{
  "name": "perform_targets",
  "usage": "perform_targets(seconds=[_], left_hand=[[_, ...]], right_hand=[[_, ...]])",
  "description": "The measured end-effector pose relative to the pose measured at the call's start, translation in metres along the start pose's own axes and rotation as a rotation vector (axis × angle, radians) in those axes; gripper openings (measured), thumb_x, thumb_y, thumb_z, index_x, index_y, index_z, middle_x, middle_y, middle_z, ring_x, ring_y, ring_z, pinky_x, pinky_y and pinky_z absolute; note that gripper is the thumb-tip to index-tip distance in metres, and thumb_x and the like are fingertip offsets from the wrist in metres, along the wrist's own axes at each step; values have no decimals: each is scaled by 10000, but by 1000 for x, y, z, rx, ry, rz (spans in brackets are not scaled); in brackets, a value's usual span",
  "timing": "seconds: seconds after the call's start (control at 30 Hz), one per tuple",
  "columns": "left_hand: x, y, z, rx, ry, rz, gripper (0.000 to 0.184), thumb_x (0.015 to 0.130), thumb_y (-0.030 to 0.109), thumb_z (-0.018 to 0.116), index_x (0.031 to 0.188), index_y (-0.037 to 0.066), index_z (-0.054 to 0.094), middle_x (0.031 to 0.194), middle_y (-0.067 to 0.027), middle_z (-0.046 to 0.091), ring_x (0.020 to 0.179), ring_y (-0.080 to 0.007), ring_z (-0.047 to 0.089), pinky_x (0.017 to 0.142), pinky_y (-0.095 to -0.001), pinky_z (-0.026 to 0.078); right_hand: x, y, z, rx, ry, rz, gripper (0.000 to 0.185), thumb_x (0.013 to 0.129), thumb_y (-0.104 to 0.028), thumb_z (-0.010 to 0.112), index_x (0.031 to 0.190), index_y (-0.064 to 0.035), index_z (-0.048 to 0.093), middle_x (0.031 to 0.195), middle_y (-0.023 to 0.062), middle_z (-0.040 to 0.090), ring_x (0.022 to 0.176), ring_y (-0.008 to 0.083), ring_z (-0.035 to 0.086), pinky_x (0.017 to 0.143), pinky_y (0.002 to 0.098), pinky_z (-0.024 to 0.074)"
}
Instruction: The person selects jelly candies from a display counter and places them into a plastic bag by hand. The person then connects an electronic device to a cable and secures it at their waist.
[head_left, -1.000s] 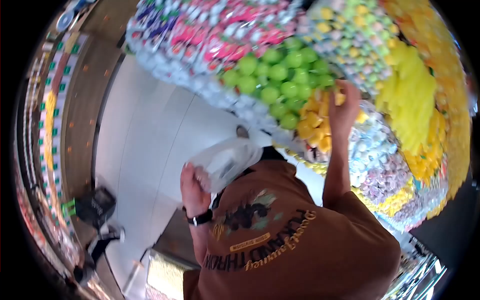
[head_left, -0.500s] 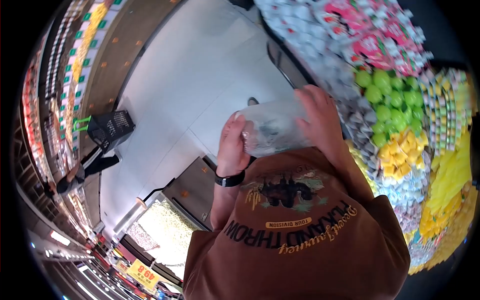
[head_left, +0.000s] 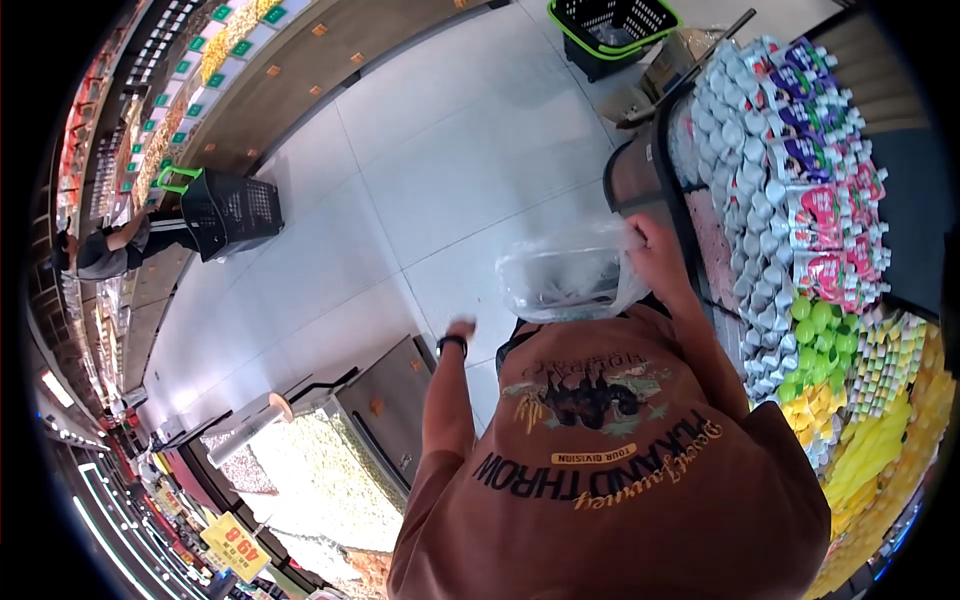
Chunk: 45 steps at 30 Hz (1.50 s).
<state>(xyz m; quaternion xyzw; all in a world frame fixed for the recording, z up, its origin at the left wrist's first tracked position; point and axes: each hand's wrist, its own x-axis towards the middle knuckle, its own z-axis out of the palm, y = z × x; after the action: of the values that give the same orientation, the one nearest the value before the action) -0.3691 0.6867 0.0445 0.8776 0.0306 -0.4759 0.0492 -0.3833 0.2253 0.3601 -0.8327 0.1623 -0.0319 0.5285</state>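
My right hand [head_left: 655, 255] is closed on the edge of a clear plastic bag [head_left: 575, 270], which hangs in front of my brown shirt [head_left: 600, 440]. The bag looks puffed out, and its contents, if any, are hard to make out. My left hand [head_left: 461, 328], with a black band at the wrist, hangs low on the left, apart from the bag. Motion smears its fingers. Just right of my right hand is a display of grey-white wrapped pieces [head_left: 745, 200] and pink pouches [head_left: 825, 230].
Green and black shopping basket [head_left: 610, 45] stands ahead on the tiled floor [head_left: 470, 150]. At far left, a person [head_left: 100, 255] is beside a black basket [head_left: 235, 215]. A bin of pale goods [head_left: 320, 470] stands at lower left. Green wrapped pieces [head_left: 825, 345] lie at right.
My left hand has let go of the bag and dropped down to the left. My right hand still holds the bag. The view has shifted, bringing the green-rimmed basket into sight ahead.
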Motion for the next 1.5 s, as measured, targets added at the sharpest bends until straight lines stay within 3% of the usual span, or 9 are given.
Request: perform_targets(seconds=[0.17,0.33,0.5,0.7,1.23,1.27,1.33,1.43,1.5], left_hand=[[-54,-56,65,-65,-229,175,446,896,404,406,1058,71,656,1166,-225,615,1099,-388,574,974,-470,430],[-50,-12,37,-546,-352,-305,550,930,386,483,1291,-27,511,1393,-169,472,1134,-426,536,666,-546,581],[42,69,-82,-27,88,301,419,881,344,420,991,35,680,1085,-238,638,1045,-422,581,914,-477,452],[138,185,-206,-1833,12,284,404,919,365,502,1125,44,633,1023,-175,672,926,-316,648,794,-417,526],[266,240,-421,-888,-286,-86,218,883,272,542,991,87,579,748,-66,562,647,-205,607,539,-366,494],[295,232,-429,-838,-345,-51,213,858,253,579,980,79,590,760,-72,597,645,-206,609,538,-384,501],[329,244,-469,593,83,783,269,728,253,656,928,76,624,822,-151,666,776,-344,645,683,-486,526],[385,294,-536,604,13,842,286,685,243,712,930,105,658,879,-133,689,869,-340,653,754,-460,539],[437,337,-571,-172,-308,444,289,674,212,729,941,109,681,904,-117,697,884,-312,661,771,-430,545]], right_hand=[[42,-13,11,235,-56,172,81,876,-15,540,933,-12,598,708,11,551,616,75,497,546,232,373],[108,-12,20,292,-35,257,83,892,-63,552,930,-8,600,747,21,576,651,89,507,587,243,401],[201,-29,32,440,-166,318,81,883,-58,560,933,-11,604,773,18,584,702,88,519,634,237,414],[313,-53,14,684,-242,239,111,862,-12,548,959,-11,603,841,20,591,736,90,529,639,250,425],[435,-42,-64,938,270,552,89,878,-36,551,958,-62,578,818,31,606,721,133,570,663,274,458],[440,-40,-60,962,341,570,68,871,-40,565,934,-64,577,814,36,605,711,136,569,639,276,461],[451,-39,-51,921,469,564,60,852,-33,593,906,-54,578,766,39,588,662,138,558,584,269,454],[473,-39,-30,870,592,548,103,855,-39,652,911,-76,573,749,34,588,635,123,554,553,266,452],[495,-48,-14,863,600,540,99,865,-50,657,914,-57,572,749,32,589,620,120,549,553,260,450]])
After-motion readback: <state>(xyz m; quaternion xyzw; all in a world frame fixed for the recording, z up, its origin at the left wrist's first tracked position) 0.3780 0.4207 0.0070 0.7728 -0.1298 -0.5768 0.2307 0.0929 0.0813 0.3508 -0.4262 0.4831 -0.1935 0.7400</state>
